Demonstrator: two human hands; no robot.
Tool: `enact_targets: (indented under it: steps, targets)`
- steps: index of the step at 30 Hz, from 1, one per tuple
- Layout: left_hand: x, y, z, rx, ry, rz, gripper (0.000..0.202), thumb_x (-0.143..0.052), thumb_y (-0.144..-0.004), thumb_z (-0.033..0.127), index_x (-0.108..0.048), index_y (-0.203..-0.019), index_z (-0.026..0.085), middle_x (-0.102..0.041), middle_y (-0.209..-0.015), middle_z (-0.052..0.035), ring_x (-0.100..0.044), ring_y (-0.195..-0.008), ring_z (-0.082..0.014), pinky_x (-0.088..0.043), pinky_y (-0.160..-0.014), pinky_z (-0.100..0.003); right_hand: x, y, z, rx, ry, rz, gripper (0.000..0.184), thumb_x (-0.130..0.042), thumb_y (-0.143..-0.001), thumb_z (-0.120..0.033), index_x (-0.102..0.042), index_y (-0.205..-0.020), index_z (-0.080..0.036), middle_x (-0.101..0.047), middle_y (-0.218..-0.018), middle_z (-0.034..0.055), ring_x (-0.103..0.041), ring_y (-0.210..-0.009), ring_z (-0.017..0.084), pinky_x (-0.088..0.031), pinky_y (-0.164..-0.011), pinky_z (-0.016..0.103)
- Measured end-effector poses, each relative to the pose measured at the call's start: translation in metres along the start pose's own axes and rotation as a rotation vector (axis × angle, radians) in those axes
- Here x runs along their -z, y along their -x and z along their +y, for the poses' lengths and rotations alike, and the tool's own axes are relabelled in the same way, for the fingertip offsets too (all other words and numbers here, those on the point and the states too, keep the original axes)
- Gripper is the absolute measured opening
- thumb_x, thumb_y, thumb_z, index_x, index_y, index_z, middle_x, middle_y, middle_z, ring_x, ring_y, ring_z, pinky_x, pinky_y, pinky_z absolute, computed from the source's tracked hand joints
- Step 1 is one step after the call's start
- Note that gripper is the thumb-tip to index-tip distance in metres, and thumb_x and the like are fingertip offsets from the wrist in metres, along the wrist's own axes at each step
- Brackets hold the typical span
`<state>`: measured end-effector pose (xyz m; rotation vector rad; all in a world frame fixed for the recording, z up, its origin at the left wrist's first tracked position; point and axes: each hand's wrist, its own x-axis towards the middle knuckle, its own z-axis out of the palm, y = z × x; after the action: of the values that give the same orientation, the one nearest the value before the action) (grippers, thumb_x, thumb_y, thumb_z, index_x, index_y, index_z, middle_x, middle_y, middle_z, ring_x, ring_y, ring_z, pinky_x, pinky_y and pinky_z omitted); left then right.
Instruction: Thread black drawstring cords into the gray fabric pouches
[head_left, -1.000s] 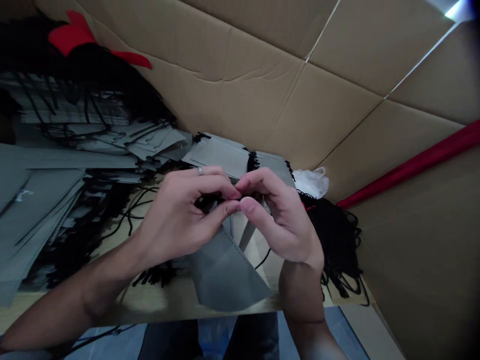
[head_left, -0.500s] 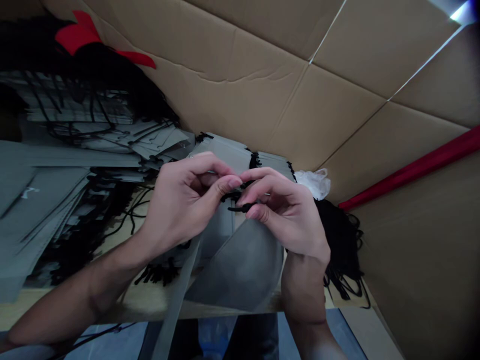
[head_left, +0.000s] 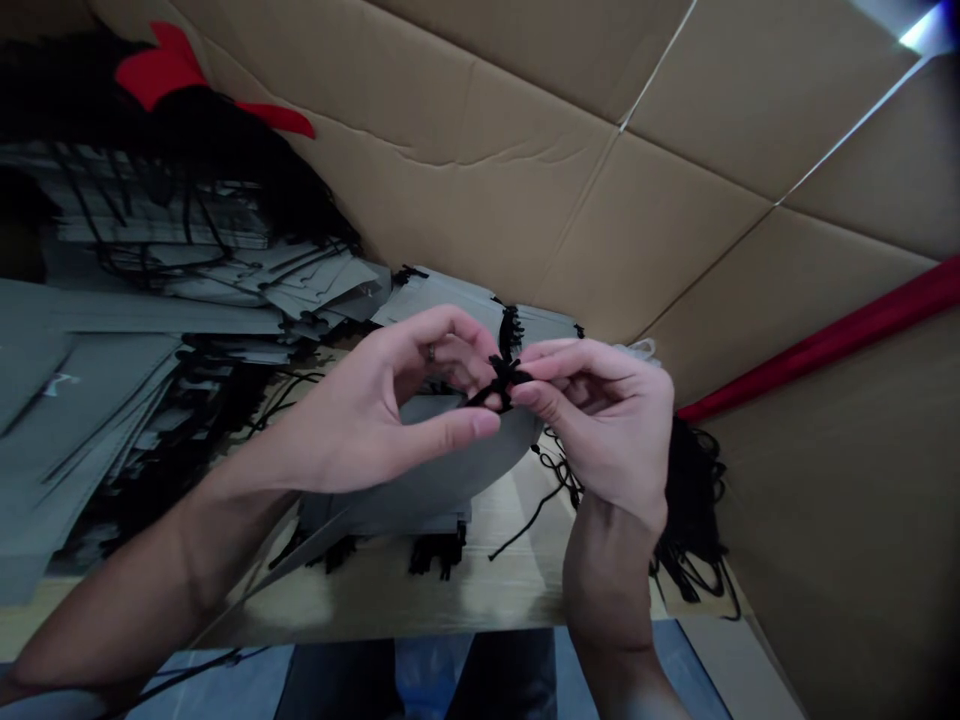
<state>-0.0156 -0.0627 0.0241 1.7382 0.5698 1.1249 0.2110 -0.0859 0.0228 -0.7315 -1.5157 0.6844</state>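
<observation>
Black cord (head_left: 504,380) is bunched in a small knot-like tangle between my two hands. My right hand (head_left: 611,425) pinches it with thumb and index finger. My left hand (head_left: 360,410) curls its fingers round the other side of the cord, its thumb stretched along below. A grey flat sheet (head_left: 465,460), perhaps a bag panel, hangs tilted beneath the fingers; my left hand covers part of it. Just beyond the fingertips lies a stack of grey pieces (head_left: 442,295) edged with black cord ends.
Piles of grey pieces with black cords (head_left: 127,370) fill the left side. Red strips (head_left: 161,78) lie over black cords at the back left. A bundle of black cords (head_left: 690,510) sits at right by a cardboard wall (head_left: 525,190). A loose cord (head_left: 525,525) crosses the wooden tabletop (head_left: 510,590).
The grey sheet has swung to the left and flattened, uncovering tabletop and a loose cord. My left thumb has moved away from the index finger, and the cord is now bunched between both hands.
</observation>
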Motion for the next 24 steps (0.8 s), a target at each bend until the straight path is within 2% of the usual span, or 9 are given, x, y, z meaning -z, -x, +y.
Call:
enact_targets:
  steps: [3, 7, 10, 15, 20, 24]
  targets:
    - [-0.002, 0.002, -0.004, -0.042, -0.060, 0.034, 0.029, -0.102, -0.092, 0.033, -0.082, -0.112, 0.027, -0.084, -0.104, 0.0001, -0.079, -0.097, -0.0173, -0.067, -0.090, -0.026, 0.003, -0.001, -0.002, 0.026, 0.042, 0.016, 0.023, -0.113, -0.085, -0.034, -0.092, -0.088, -0.027, -0.092, -0.097, 0.0044, -0.088, -0.083, 0.020, -0.077, -0.072, 0.030]
    - [-0.007, 0.003, -0.009, -0.073, -0.076, 0.116, 0.020, -0.099, -0.096, 0.041, -0.085, -0.104, 0.028, -0.087, -0.101, -0.0017, -0.080, -0.094, -0.0215, -0.068, -0.088, -0.033, 0.003, -0.001, -0.005, 0.009, 0.082, 0.034, 0.030, -0.113, -0.084, -0.044, -0.089, -0.084, -0.026, -0.091, -0.094, 0.0049, -0.087, -0.080, 0.021, -0.075, -0.067, 0.031]
    - [-0.008, 0.003, -0.007, -0.086, -0.100, 0.161, 0.021, -0.099, -0.097, 0.045, -0.087, -0.100, 0.028, -0.088, -0.095, -0.0008, -0.080, -0.087, -0.0210, -0.066, -0.080, -0.032, 0.006, 0.000, -0.006, -0.017, 0.071, -0.012, 0.028, -0.113, -0.085, -0.042, -0.090, -0.089, -0.026, -0.089, -0.095, 0.0034, -0.085, -0.081, 0.020, -0.074, -0.068, 0.031]
    - [-0.004, 0.005, -0.004, -0.129, -0.156, 0.205, 0.016, -0.098, -0.099, 0.045, -0.090, -0.099, 0.030, -0.087, -0.090, 0.0015, -0.077, -0.081, -0.0190, -0.060, -0.074, -0.031, 0.021, 0.004, -0.008, 0.000, 0.103, -0.111, 0.012, -0.099, -0.101, -0.030, -0.090, -0.108, -0.029, -0.086, -0.105, 0.0016, -0.081, -0.089, 0.018, -0.067, -0.075, 0.031]
    - [0.000, 0.006, -0.004, -0.166, -0.236, 0.235, 0.013, -0.094, -0.101, 0.044, -0.092, -0.101, 0.031, -0.088, -0.095, 0.0003, -0.076, -0.082, -0.0194, -0.059, -0.074, -0.033, 0.030, 0.007, -0.013, 0.028, 0.248, -0.197, 0.006, -0.093, -0.107, -0.033, -0.089, -0.108, -0.028, -0.085, -0.096, 0.0012, -0.074, -0.080, 0.018, -0.056, -0.064, 0.032]
    - [0.001, 0.007, -0.001, -0.201, -0.280, 0.207, 0.005, -0.091, -0.104, 0.038, -0.093, -0.106, 0.034, -0.089, -0.099, 0.0015, -0.078, -0.086, -0.0197, -0.060, -0.081, -0.034, 0.028, 0.007, -0.017, 0.039, 0.307, -0.205, 0.009, -0.091, -0.109, -0.036, -0.089, -0.107, -0.028, -0.087, -0.096, 0.0010, -0.077, -0.079, 0.019, -0.059, -0.066, 0.034]
